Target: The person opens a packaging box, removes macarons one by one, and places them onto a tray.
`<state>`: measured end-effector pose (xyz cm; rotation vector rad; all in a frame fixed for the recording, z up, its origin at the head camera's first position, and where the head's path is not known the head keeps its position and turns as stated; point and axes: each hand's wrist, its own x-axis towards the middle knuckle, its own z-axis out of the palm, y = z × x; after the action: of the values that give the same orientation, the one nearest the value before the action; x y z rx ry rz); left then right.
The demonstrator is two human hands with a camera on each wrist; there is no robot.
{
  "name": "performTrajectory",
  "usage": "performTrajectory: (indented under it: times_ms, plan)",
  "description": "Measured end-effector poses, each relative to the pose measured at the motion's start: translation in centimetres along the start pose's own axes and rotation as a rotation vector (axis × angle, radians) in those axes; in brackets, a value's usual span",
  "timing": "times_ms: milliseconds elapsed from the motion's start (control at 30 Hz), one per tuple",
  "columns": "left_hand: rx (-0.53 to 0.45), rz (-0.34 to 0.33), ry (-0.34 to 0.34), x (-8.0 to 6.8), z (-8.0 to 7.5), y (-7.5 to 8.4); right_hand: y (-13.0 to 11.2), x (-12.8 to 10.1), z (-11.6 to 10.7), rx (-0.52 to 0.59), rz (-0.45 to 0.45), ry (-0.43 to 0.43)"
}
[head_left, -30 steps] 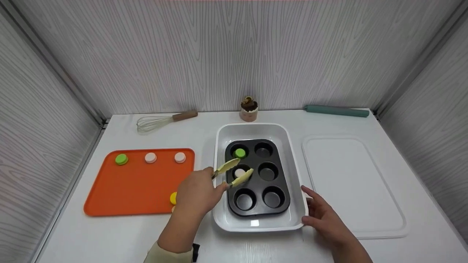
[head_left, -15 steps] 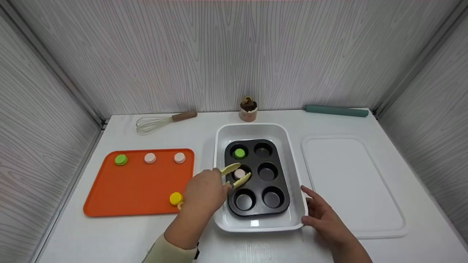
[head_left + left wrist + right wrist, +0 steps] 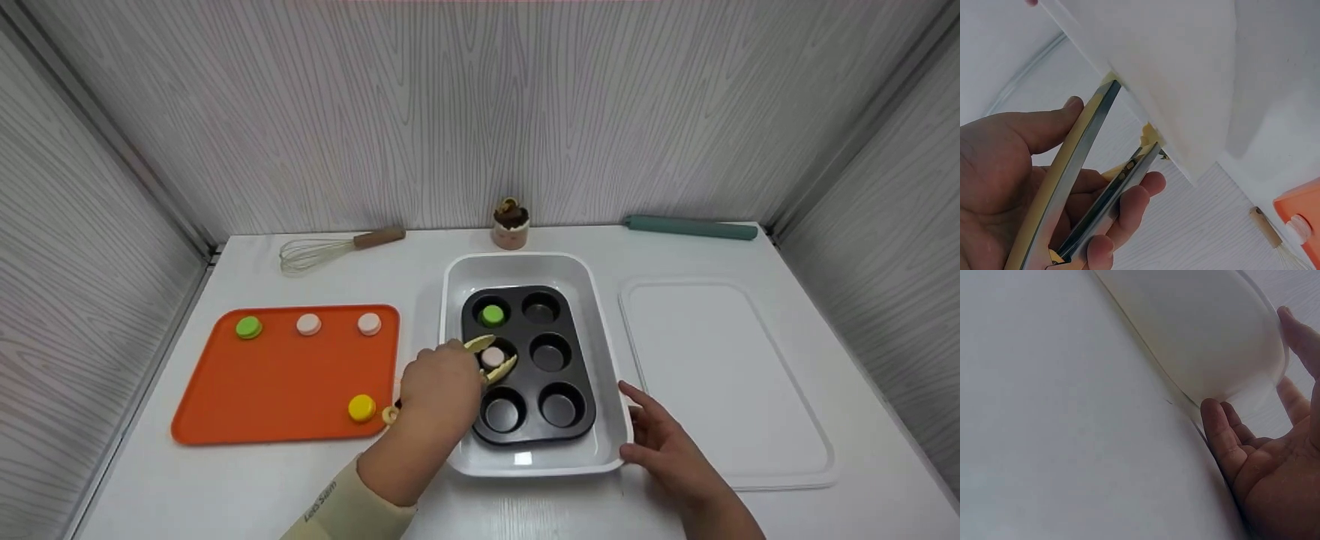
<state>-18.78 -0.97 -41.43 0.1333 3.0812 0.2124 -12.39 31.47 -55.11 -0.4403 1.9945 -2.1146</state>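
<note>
My left hand (image 3: pixel 442 382) grips a pair of tongs (image 3: pixel 1072 152) with metal arms and pale yellow tips. In the head view the tips stand apart on either side of a pale pink macaron (image 3: pixel 492 358), which sits in the middle-left cup of a black muffin tin (image 3: pixel 525 373). Whether they touch it cannot be told. A green macaron (image 3: pixel 492 315) lies in the cup behind. The tin stands inside a deep white tub (image 3: pixel 619 420). My right hand (image 3: pixel 664 446) touches the tub's right side near the front corner, its fingers spread along the wall.
Left of the tub, an orange tray (image 3: pixel 262 382) bears a green macaron (image 3: pixel 249 327), two pink macarons (image 3: pixel 308 324) and a yellow macaron (image 3: pixel 361 408). Behind lie a whisk (image 3: pixel 337 250), a small cupcake-like ornament (image 3: pixel 511 229) and a green rolling pin (image 3: pixel 690 227). A white lid (image 3: pixel 727 382) lies right.
My left hand has moved right and slightly up with the tongs, and their tips have come closer together around the pink macaron. The yellow macaron is now uncovered. My right hand stays still.
</note>
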Motion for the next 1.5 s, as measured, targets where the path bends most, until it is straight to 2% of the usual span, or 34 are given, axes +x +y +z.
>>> performTrajectory:
  times_ms: [233,500,733,967,1200,1333,1500]
  plan:
    - [0.061,0.037,-0.030,0.3,-0.2,0.8,0.0,-0.1,-0.1,0.004,-0.015,-0.011]
    - [-0.020,0.016,-0.028,0.4,0.2,0.4,-0.1,-0.1,0.1,-0.022,0.025,0.024]
    - [-0.029,0.005,-0.057,0.6,0.3,0.1,0.0,-0.2,0.2,-0.021,0.065,0.039]
    - [0.083,0.024,0.003,0.5,0.3,1.0,-0.2,-0.1,0.2,-0.008,0.062,0.033]
    - [0.203,0.063,-0.013,0.5,0.1,2.4,-0.3,-0.1,0.1,-0.008,0.022,0.013]
    - [0.179,0.068,-0.009,0.5,0.2,2.3,-0.4,-0.1,0.2,-0.004,0.033,0.006]
    - [0.101,0.060,0.017,0.4,0.5,1.5,-0.3,0.0,0.4,-0.017,0.065,0.029]
